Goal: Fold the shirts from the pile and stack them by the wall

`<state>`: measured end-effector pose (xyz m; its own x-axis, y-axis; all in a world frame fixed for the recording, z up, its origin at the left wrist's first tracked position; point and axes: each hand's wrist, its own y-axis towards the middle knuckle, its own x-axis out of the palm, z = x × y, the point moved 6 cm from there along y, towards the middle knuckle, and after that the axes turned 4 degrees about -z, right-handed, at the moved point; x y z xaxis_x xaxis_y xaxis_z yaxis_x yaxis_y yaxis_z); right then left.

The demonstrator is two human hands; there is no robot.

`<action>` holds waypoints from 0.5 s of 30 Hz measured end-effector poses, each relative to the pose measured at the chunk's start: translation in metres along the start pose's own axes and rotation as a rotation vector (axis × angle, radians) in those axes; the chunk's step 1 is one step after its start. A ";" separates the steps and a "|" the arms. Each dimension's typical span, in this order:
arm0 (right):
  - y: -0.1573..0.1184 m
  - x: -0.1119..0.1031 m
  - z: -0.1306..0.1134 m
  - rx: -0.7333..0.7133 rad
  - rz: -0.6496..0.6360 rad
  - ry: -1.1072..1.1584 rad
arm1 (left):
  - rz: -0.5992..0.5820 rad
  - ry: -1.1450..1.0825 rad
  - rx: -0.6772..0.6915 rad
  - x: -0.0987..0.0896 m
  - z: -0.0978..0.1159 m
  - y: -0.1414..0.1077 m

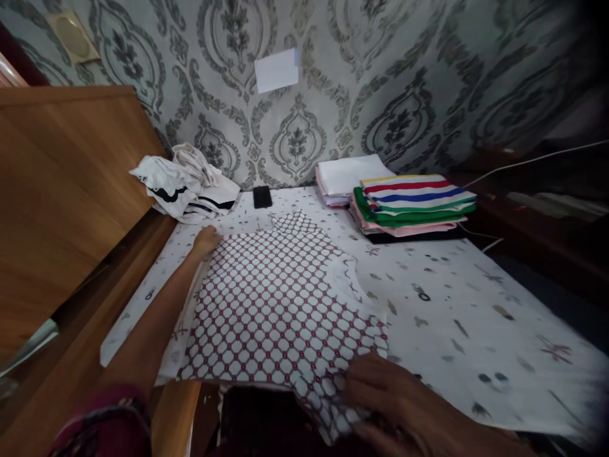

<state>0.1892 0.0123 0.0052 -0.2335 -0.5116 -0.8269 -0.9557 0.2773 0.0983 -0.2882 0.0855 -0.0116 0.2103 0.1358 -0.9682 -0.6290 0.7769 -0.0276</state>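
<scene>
A short-sleeved white shirt [276, 304] with a dark red and grey lattice print lies spread out sideways, its neck opening toward the right. At the far end of the shirt's left edge, my left hand [207, 241] has its fingers closed on the corner of the cloth. The near sleeve hangs over the front edge, and my right hand [375, 387] is closed on it, with the fingertips partly hidden. Under the shirt is a white patterned cloth [442, 343] covering the table.
Behind the shirt lies a black phone [262, 197]. A crumpled heap of white clothes [185, 184] sits back left beside a wooden panel [71, 209]. Two folded stacks, one of white cloth [352, 174] and one with striped cloth [419, 197], stand back right near the wallpapered wall [295, 133].
</scene>
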 end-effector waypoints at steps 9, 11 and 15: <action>0.022 0.019 0.000 -0.038 -0.143 0.143 | 0.014 0.087 0.080 0.000 0.009 0.008; 0.020 0.016 0.001 -0.048 -0.081 0.155 | 0.052 0.109 0.088 0.000 0.017 -0.005; 0.010 0.002 0.010 0.035 0.164 0.192 | 0.153 0.012 0.367 0.015 0.055 -0.064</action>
<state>0.1812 0.0223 -0.0014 -0.4179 -0.6012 -0.6811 -0.8962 0.3958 0.2005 -0.2036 0.0722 -0.0105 0.1248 0.2612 -0.9572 -0.3428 0.9167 0.2054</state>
